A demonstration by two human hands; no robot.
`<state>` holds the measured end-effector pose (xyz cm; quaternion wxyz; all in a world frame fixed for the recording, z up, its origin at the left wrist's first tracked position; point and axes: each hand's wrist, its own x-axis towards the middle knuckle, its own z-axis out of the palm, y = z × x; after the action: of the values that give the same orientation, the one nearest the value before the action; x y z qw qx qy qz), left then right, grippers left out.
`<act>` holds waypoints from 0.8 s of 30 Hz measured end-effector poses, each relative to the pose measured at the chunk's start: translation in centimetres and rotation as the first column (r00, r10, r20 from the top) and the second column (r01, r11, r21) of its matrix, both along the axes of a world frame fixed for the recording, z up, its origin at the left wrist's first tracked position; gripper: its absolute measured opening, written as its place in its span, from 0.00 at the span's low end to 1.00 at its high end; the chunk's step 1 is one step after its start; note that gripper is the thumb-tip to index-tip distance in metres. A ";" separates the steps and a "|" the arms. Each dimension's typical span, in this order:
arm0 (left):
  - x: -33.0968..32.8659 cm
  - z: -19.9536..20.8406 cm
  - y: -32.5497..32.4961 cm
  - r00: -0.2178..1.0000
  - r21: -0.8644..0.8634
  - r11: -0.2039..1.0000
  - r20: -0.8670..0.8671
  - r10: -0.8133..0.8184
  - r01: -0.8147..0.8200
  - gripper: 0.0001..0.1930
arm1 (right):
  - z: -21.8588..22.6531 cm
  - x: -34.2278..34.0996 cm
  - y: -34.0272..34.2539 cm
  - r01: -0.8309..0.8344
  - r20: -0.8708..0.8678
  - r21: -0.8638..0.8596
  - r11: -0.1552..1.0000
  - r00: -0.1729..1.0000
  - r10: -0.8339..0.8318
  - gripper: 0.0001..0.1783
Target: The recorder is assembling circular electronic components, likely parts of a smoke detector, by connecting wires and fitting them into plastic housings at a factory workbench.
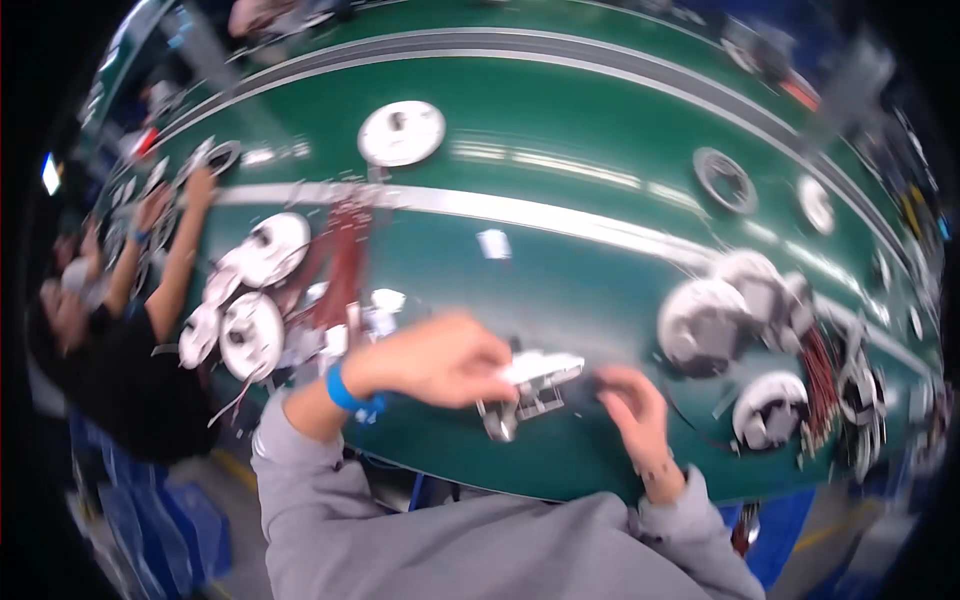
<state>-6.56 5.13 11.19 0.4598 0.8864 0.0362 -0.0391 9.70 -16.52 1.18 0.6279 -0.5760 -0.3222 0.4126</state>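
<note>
My left hand [450, 365], with a blue band at the wrist, reaches in from the left, its fingers closed in a pinch at the near-left end of a flat white part [548, 368]. The white part lies tilted over a small metal fixture [500, 424] at the front of the green bench; motion blur hides its details. To the right of the part, my right hand [638, 412] is held with thumb and fingers apart, touching nothing that I can see.
White round housings [252, 335] and a bundle of red-brown wires [345, 255] lie left. More housings [703, 325] and wires [818, 385] lie right. Beyond a white strip rest a white disc [402, 133] and a grey ring [724, 180]. A co-worker's arms [180, 260] reach in far left.
</note>
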 end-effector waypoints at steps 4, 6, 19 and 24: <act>-4.7 6.3 9.0 0.814 0.462 0.680 0.195 0.547 -0.569 0.11 | 0.4 -2.1 -2.7 -0.051 0.566 -0.042 0.998 0.822 0.066 0.13; -8.2 7.3 14.6 0.665 0.703 0.289 0.342 0.664 -0.650 0.11 | 0.7 -3.6 -3.1 -0.054 0.763 -0.041 0.998 0.643 0.067 0.13; -20.6 -6.6 31.6 0.081 0.931 -0.224 0.257 0.963 -0.288 0.08 | -0.2 -3.5 -3.2 -0.053 0.809 0.014 0.998 0.587 0.020 0.07; -11.9 -3.0 30.2 0.023 0.985 -0.089 0.093 0.995 -0.145 0.11 | 0.2 -3.5 -2.9 -0.029 0.819 0.012 1.000 0.574 0.007 0.07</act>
<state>-18.42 35.37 8.16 -0.1922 0.6495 0.7237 -0.1325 6.21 -19.38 1.40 0.4110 -0.6907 -0.5861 0.1028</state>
